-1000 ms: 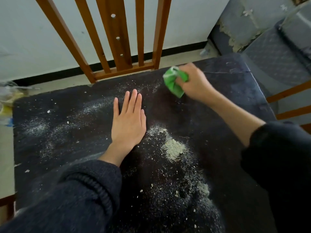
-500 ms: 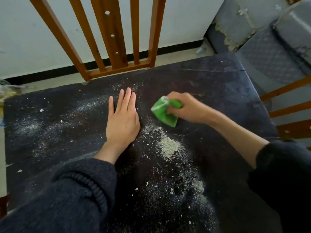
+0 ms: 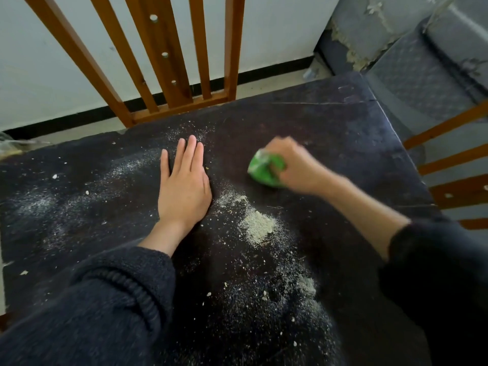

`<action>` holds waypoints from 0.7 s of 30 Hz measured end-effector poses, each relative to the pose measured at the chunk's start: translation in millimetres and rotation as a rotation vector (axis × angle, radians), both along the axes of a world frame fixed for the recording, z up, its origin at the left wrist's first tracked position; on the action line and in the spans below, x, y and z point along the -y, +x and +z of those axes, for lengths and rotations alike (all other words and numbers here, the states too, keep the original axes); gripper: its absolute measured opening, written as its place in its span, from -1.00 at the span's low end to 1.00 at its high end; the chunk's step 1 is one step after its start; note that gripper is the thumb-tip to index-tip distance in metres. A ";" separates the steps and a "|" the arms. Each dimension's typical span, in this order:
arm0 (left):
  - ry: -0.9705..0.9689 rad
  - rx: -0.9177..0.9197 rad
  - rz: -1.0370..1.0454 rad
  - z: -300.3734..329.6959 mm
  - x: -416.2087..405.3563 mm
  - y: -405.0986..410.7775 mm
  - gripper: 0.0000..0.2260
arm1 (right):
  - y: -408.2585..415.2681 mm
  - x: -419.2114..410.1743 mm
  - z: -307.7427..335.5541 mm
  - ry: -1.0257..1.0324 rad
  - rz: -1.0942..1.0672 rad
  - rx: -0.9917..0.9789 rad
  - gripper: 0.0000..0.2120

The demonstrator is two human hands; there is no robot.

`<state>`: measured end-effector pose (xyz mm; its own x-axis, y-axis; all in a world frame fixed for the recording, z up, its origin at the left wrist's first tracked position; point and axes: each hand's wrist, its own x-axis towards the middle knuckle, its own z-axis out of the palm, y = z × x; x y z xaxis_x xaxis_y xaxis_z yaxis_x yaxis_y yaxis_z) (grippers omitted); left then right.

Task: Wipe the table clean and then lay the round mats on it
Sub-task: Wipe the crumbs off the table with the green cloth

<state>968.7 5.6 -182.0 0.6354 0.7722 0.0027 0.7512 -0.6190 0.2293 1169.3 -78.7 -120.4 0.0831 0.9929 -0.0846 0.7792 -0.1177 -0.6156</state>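
A dark table (image 3: 330, 133) is strewn with pale powder and crumbs, heaped thickest in a pile (image 3: 257, 225) near its middle. My left hand (image 3: 183, 186) lies flat on the tabletop, fingers straight and pointing away from me. To its right my right hand (image 3: 293, 165) grips a bunched green cloth (image 3: 265, 169) and presses it to the table just beyond the pile; it is blurred by motion. No round mats are in view.
A wooden chair back (image 3: 169, 54) stands against the table's far edge. More wooden chair slats (image 3: 454, 159) are at the right edge. A worn grey sofa (image 3: 427, 56) is at the back right. White wall and black skirting lie behind.
My right hand has swept the green cloth from the far edge toward me, then a little rightward. My left hand has stayed flat in place.
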 end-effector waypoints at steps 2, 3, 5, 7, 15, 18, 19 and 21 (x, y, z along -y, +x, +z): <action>0.000 0.003 0.008 -0.9 -0.6 -0.2 -0.54 | -27.3 26.5 1.3 -0.119 0.151 -0.087 -0.87; 0.001 0.006 0.007 -0.6 -0.3 0.1 -0.54 | -26.8 33.2 3.0 -0.154 0.126 -0.125 -0.85; -0.001 0.013 0.007 -0.9 -0.6 -0.4 -0.55 | -5.2 31.9 9.3 -0.140 -0.079 -0.220 -0.83; 0.003 0.013 0.012 -1.0 -0.6 0.1 -0.55 | 31.6 19.8 19.4 -0.108 -0.352 -0.315 -0.74; 0.018 -0.011 0.015 -2.7 -1.1 1.0 -0.55 | 76.4 27.1 -7.0 -0.047 -0.622 0.042 -0.80; 0.024 -0.009 0.016 -4.5 -1.3 2.3 -0.55 | 5.9 56.4 -8.9 0.183 -0.344 -0.011 -0.82; 0.025 -0.007 0.018 -5.0 -2.9 2.7 -0.55 | -17.8 65.8 -10.9 0.125 -0.260 -0.044 -0.85; 0.026 -0.001 0.016 -4.6 -2.3 2.2 -0.55 | -57.3 90.0 -14.2 -0.072 -0.109 -0.127 -0.91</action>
<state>970.9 7.9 -186.6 0.6234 0.7816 0.0223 0.7609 -0.6130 0.2127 1112.0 -168.7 -134.6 0.1741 0.9697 -0.1715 0.6761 -0.2443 -0.6951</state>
